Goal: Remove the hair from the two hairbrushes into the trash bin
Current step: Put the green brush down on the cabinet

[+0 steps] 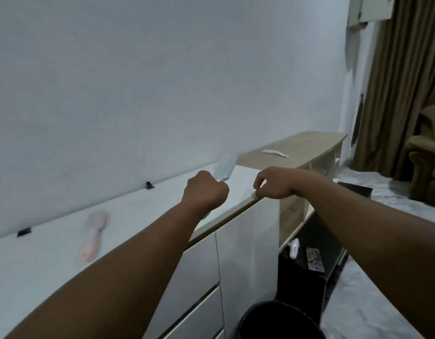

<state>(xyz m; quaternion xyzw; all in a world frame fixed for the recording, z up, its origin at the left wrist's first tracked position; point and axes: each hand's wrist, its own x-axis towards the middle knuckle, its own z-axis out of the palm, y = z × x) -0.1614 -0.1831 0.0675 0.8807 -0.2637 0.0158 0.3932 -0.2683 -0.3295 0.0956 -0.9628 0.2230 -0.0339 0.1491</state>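
My left hand (205, 190) is closed around the handle of a pale blue hairbrush (225, 166), whose head points up and away over the white cabinet top (138, 206). My right hand (272, 183) hovers at the cabinet's front edge, thumb and forefinger pinched close together; whether any hair is between them is too small to tell. A pink hairbrush (94, 233) lies flat on the cabinet top to the left. The black trash bin (277, 321) stands on the floor below, its rim at the bottom of the view.
The white cabinet has drawers on its front (206, 302). A lower wooden shelf unit (297, 148) with a white object (275, 153) on it stands to the right. A black box (307, 263) sits beside the cabinet. Brown curtains and an armchair (424, 155) are at the far right.
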